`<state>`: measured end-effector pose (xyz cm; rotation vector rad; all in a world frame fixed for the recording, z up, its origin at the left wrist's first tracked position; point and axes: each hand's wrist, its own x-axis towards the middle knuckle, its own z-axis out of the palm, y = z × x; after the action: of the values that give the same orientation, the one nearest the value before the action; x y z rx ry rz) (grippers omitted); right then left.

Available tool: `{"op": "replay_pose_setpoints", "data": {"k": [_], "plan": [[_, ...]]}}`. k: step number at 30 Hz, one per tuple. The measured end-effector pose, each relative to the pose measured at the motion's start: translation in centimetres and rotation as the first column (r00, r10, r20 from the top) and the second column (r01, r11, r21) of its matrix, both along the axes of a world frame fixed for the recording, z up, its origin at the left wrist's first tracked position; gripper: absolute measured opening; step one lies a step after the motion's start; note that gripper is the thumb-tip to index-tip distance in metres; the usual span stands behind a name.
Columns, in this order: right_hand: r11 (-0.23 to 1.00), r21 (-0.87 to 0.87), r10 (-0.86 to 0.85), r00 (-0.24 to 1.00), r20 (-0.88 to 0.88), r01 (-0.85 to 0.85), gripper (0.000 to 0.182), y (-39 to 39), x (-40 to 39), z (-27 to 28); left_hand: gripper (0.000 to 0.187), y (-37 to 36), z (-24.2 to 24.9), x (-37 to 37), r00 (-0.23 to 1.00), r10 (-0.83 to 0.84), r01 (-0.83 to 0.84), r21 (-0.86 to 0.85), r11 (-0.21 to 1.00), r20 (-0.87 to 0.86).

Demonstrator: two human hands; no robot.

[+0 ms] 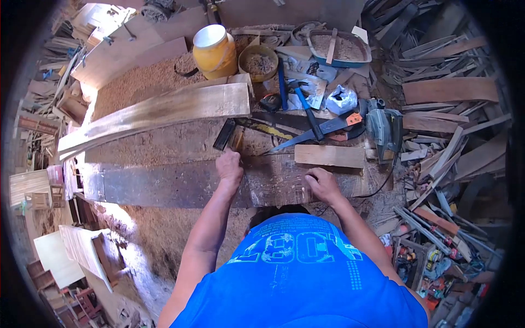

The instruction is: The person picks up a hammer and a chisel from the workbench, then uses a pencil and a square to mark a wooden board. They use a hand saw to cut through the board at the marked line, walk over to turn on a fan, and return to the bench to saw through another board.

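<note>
My left hand is closed in a fist at the back of the dark bench plank. A short yellow-brown piece stands just beyond its knuckles, beside a black block-like tool; what the fist grips is hidden. Near the front edge of the plank, my right hand has its fingers curled in, their inside hidden from above. Just beyond that hand lies a pale wood block. Behind the block are a handsaw with an orange handle and a hammer with a blue handle.
A power tool with a cord sits right of the block. Long pale boards lie at the left. Farther back stand a yellow bucket, a round tub and a blue basin. Wood offcuts pile up at right.
</note>
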<state>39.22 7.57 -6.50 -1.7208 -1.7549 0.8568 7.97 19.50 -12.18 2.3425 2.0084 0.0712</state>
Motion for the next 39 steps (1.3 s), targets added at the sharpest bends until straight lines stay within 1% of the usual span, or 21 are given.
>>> {"op": "replay_pose_setpoints", "data": {"k": [2,3,5,7,9,14,15,18,20,22,24,25,26,28,32,34,35,36,37,38,39], "plan": [[0.999,0.009,-0.041,0.999,0.014,0.041,0.02,-0.5,0.7,-0.2,0.011,-0.4,2.4,1.5,0.981,-0.075,0.081,-0.026,0.996,0.179],[0.998,0.004,-0.06,0.998,0.013,0.06,0.02,-0.8,1.0,-0.6,0.013,-0.1,3.0,3.5,0.961,0.014,-0.008,-0.021,1.0,0.275],[0.995,-0.028,-0.092,0.996,0.005,0.092,0.021,-1.5,1.1,-0.7,0.02,1.2,4.0,6.7,0.85,-0.016,-0.024,0.069,0.997,0.526],[0.995,-0.021,-0.097,0.995,-0.008,0.096,0.021,-2.0,1.3,-1.2,0.023,4.1,7.2,9.3,0.851,-0.026,-0.02,0.081,0.997,0.524],[0.994,-0.007,-0.107,0.994,-0.013,0.107,0.021,-2.6,1.8,-1.2,0.019,7.3,8.6,10.6,0.852,-0.13,0.042,0.182,0.982,0.507],[0.97,-0.08,-0.232,0.972,-0.033,0.229,0.022,-4.2,3.8,-1.3,0.018,13.0,9.5,11.6,0.836,-0.232,0.13,0.231,0.964,0.498],[0.962,-0.085,-0.262,0.965,-0.03,0.259,0.023,-4.7,4.2,-1.6,0.018,12.6,10.3,11.2,0.771,-0.235,0.144,0.197,0.97,0.592],[0.937,-0.152,-0.326,0.944,-0.048,0.315,0.024,-5.6,4.9,-2.0,0.018,12.0,8.5,9.8,0.789,-0.277,0.226,0.161,0.961,0.548],[0.934,-0.153,-0.336,0.94,-0.067,0.323,0.023,-5.6,4.7,-2.2,0.016,9.6,6.1,9.4,0.787,-0.281,0.21,0.19,0.959,0.55],[0.935,-0.139,-0.34,0.937,-0.078,0.327,0.022,-4.9,4.6,-1.8,0.016,7.2,3.1,9.0,0.9,-0.348,0.319,0.149,0.936,0.262],[0.954,-0.079,-0.295,0.951,-0.088,0.289,0.021,-3.5,3.8,-1.1,0.017,4.5,1.9,8.8,0.88,-0.438,0.389,0.251,0.886,0.184],[0.96,-0.084,-0.274,0.957,-0.092,0.266,0.021,-2.7,3.5,-1.1,0.019,3.4,2.1,9.7,0.939,-0.106,0.16,-0.143,0.977,0.328],[0.969,-0.059,-0.243,0.965,-0.097,0.238,0.021,-1.9,3.2,-1.0,0.022,2.9,-0.3,9.2,0.929,-0.153,0.193,-0.091,0.977,0.336],[0.984,-0.032,-0.18,0.978,-0.107,0.178,0.021,-0.1,2.3,-0.8,0.018,3.0,-3.9,8.7,0.928,-0.299,0.255,0.209,0.944,0.22],[0.995,-0.031,-0.1,0.992,-0.072,0.098,0.022,2.6,0.3,0.8,0.012,1.8,-2.5,8.9,0.905,-0.214,0.159,0.176,0.972,0.369],[0.974,-0.099,-0.208,0.978,-0.018,0.205,0.025,3.8,-0.9,1.0,0.011,0.2,-0.2,9.1,0.735,-0.193,0.19,0.076,0.979,0.65],[0.975,-0.099,-0.203,0.979,-0.017,0.201,0.025,4.3,-1.5,1.0,0.011,-0.6,0.3,8.9,0.731,-0.292,0.28,0.119,0.953,0.617],[0.94,-0.213,-0.309,0.928,-0.206,0.266,0.026,5.0,-2.2,1.0,0.011,-1.4,0.5,8.7,0.731,-0.291,0.277,0.121,0.953,0.617],[0.893,-0.332,-0.421,0.827,-0.373,0.304,0.026,5.5,-2.7,0.9,0.011,-2.1,0.7,8.6,0.688,-0.396,0.335,0.218,0.917,0.608],[0.894,-0.326,-0.421,0.827,-0.373,0.308,0.026,5.7,-3.0,0.7,0.012,-2.8,0.8,8.6,0.636,-0.5,0.389,0.315,0.866,0.588],[0.863,-0.442,-0.473,0.703,-0.531,0.246,0.023,6.2,-3.3,0.3,0.015,-3.3,0.7,8.4,0.622,-0.508,0.396,0.32,0.861,0.596]]}}
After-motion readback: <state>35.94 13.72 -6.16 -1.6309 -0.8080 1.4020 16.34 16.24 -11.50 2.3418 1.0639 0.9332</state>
